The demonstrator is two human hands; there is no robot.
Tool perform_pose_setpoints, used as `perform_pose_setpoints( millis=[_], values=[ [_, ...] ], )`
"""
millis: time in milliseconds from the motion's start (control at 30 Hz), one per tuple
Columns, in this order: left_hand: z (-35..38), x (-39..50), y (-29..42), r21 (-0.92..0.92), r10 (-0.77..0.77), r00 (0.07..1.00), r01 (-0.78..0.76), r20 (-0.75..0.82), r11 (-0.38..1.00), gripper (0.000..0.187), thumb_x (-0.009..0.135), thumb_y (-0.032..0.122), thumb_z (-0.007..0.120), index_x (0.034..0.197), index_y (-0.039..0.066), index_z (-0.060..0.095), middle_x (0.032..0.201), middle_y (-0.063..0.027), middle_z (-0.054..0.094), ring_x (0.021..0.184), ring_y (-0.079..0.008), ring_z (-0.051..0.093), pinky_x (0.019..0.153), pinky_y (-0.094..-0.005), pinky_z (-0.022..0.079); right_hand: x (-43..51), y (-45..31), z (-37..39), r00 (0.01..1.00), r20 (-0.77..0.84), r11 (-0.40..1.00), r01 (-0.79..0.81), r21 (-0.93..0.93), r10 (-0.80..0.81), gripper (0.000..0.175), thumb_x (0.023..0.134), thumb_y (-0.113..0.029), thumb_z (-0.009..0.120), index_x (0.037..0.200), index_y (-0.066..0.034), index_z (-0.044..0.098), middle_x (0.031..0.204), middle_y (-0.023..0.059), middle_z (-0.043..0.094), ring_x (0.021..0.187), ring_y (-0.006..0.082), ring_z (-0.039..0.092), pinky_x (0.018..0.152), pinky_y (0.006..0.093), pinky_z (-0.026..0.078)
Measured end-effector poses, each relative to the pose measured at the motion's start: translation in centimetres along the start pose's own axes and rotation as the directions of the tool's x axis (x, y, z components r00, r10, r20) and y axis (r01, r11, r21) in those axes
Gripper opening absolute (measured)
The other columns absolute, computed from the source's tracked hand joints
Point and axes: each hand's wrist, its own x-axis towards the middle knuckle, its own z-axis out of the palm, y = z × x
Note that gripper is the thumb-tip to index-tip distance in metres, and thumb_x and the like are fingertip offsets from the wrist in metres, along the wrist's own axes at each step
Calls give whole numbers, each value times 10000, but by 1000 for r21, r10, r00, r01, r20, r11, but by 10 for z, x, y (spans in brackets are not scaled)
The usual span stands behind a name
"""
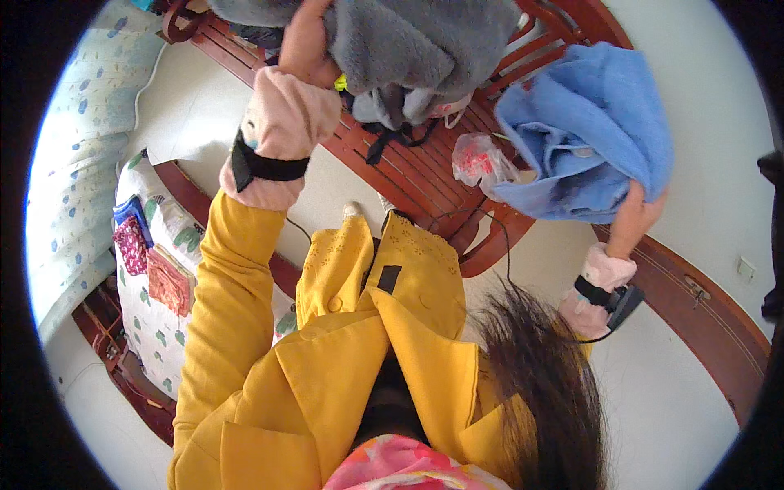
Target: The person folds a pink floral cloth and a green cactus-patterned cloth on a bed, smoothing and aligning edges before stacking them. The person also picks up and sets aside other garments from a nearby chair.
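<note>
My left hand (306,46), slightly blurred, is at the top of the view against a grey plush cloth (392,46) that it grips at the left side. Part of its fingers is hidden by the fabric. To the right, my right hand (639,214) holds the lower edge of a light blue fleecy garment (603,122), which hangs bunched in loose folds beside the bench. Under the grey cloth, a lighter grey item (392,107) with black straps (383,147) lies on the slats of a reddish-brown wooden bench (392,168).
A clear plastic bag with red print (481,159) sits on the bench beside the blue garment. A black cable (507,245) runs to my right wrist. At left, folded cloths (168,278) lie on a white patterned cover (144,331). A patterned curtain (86,135) hangs beyond.
</note>
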Motion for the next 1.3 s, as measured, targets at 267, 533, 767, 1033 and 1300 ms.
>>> perform_pose_setpoints(
  millis=[267, 533, 767, 1033, 1300],
  values=[
    [0, -7, 1, -24, 84, 996, -84, 7, 996, 532, 886, 321, 745, 1293, 18, 583, 1134, -140, 705, 1023, -321, 682, 940, -452, 552, 2, 24, -22, 964, -266, 999, -29, 17, 32, 409, 901, -135, 656, 1219, 98, 545, 1193, 206, 624, 1067, 285, 590, 975, 390, 443],
    [31, -54, -33, -22, -181, 973, 179, -147, 984, 610, 867, 428, 728, 1270, -10, 594, 1157, -161, 683, 1041, -298, 651, 964, -429, 508, -23, 118, 50, 938, -119, 932, -296, 207, 325, 472, 885, -138, 661, 1279, 74, 510, 1212, 187, 620, 1090, 265, 581, 976, 391, 443],
    [30, -92, -133, 252, -419, 869, 358, 262, 899, 456, 940, 335, 647, 1259, 9, 659, 1257, -84, 670, 1170, -213, 611, 1075, -355, 431, -46, 180, 114, 941, 184, 955, -294, 28, 284, 543, 809, -161, 688, 1274, 49, 504, 1184, 226, 634, 1078, 328, 612, 967, 416, 459],
    [13, -100, -289, 386, -292, 916, 173, 276, 906, 629, 844, 276, 799, 1365, 21, 556, 1366, -130, 610, 1276, -285, 557, 1081, -400, 427, -61, 278, 165, 758, 512, 886, -184, -425, 404, 569, 741, -169, 685, 1244, 24, 500, 1152, 294, 625, 1062, 435, 624, 947, 475, 473],
    [-71, -86, -417, 671, -316, 940, 150, 131, 726, 662, 821, 233, 793, 1401, 62, 521, 1339, -162, 611, 1191, -317, 589, 1037, -416, 448, -35, 306, 283, 562, 561, 569, 185, -801, 607, 352, 866, -78, 569, 1208, -4, 534, 1162, 241, 669, 1073, 437, 644, 904, 513, 529]
  ],
)
